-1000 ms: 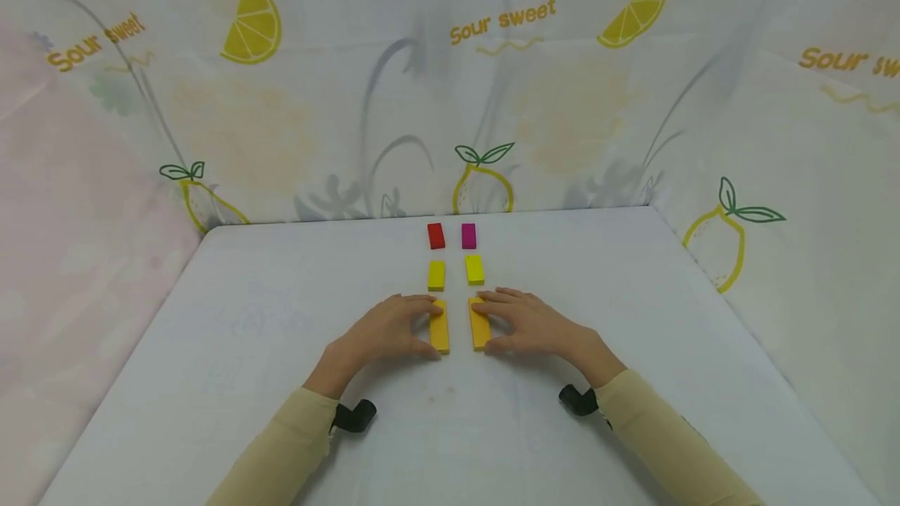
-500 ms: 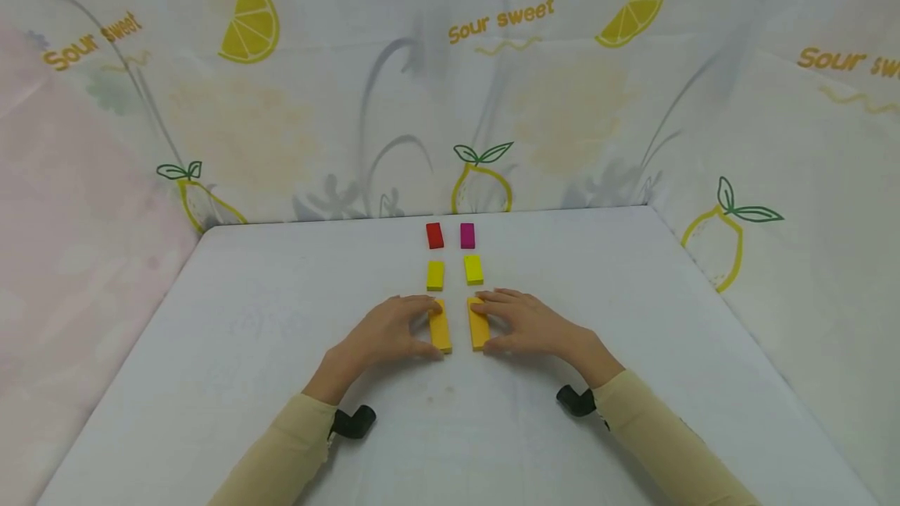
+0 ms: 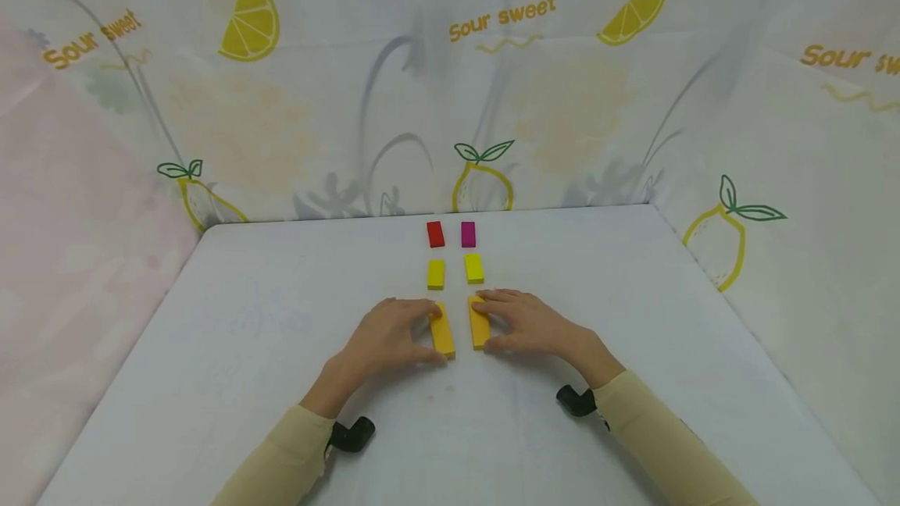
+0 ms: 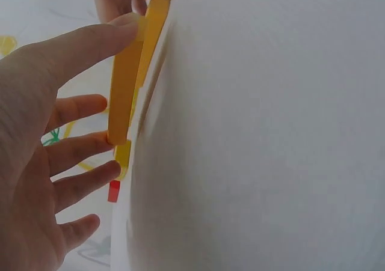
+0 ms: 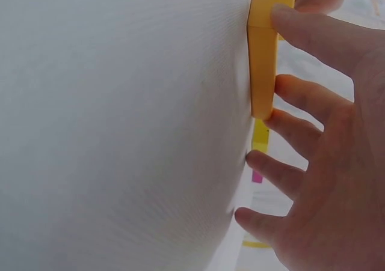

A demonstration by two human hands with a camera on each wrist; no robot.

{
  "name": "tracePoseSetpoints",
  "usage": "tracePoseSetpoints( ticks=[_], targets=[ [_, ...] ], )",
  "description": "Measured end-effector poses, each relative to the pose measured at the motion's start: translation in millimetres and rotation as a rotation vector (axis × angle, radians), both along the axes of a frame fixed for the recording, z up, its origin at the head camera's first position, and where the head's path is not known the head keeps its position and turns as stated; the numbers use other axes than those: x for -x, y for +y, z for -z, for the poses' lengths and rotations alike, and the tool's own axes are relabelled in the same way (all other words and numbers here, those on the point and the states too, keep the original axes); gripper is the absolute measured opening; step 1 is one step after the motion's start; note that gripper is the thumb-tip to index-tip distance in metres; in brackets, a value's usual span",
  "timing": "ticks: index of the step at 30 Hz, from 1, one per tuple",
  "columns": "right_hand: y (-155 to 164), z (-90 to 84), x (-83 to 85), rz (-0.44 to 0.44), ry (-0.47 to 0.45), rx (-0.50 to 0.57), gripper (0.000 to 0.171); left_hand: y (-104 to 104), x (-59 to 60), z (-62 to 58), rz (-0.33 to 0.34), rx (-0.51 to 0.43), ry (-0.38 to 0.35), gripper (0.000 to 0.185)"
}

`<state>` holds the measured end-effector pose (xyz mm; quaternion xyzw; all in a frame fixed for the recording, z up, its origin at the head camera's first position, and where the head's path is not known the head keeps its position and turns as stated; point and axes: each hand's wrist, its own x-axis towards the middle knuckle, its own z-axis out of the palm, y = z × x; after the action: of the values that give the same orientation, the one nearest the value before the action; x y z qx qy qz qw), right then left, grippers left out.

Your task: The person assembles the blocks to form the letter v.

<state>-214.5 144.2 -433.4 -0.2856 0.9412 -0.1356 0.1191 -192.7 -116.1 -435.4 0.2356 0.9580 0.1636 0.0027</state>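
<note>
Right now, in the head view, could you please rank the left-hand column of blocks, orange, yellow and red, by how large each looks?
1. Orange block, held in the left hand's grip: largest.
2. Yellow block.
3. Red block: smallest.

Each lies farther from the camera than the last, so true sizes may be alike.

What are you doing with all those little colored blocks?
A person sits at a white table with six flat blocks laid out in two rows. The left hand pinches the near orange block on the left, and the right hand holds the orange block on the right. Beyond them lie two yellow blocks, then a red block and a magenta block, all untouched.
</note>
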Motion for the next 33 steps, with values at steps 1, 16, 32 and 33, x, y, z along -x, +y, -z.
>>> tracePoseSetpoints(
  ticks=[1,16,32,33],
  targets=[
    [0,-0.1,-0.2,0.001,-0.001,0.002,0.063,1,-1.2,-0.6,-0.011,0.002,0.003,0.061],
    [1,1.2,0.0,-0.013,0.001,0.040,0.063,13,-24.5,-7.8,-0.121,0.035,0.039,0.062],
    [2,-0.7,-1.8,-0.016,-0.009,0.064,0.062,15,-46.9,-9.0,-0.150,0.014,0.040,0.059],
    [2,-0.2,-1.8,-0.017,-0.006,0.067,0.062,14,-47.6,-8.2,-0.151,0.014,0.042,0.059]
  ],
)
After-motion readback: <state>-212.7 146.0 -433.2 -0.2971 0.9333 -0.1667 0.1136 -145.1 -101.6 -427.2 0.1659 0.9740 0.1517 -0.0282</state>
